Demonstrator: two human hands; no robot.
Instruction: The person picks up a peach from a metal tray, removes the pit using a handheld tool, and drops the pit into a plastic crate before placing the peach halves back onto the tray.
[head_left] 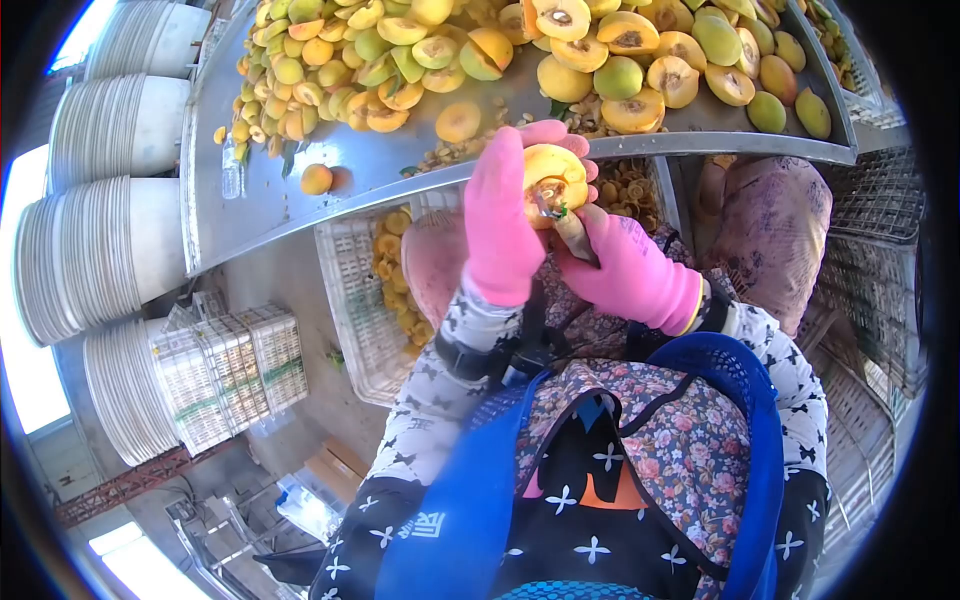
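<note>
My left hand, in a pink glove, cups a yellow peach half just in front of the table edge. The cut face is turned up, with a brownish hollow at its middle. In my right hand, also pink-gloved, the fingers are wrapped round the short pale handle of a pitting knife. Its small metal tip touches the peach half at the hollow; part of the tip is hidden. A bit of green shows beside the tip.
A metal table carries heaped whole and halved peaches, with loose stones along its near edge. Below stands a white crate with cut fruit. Stacked white tubs line the left; more crates stand at right.
</note>
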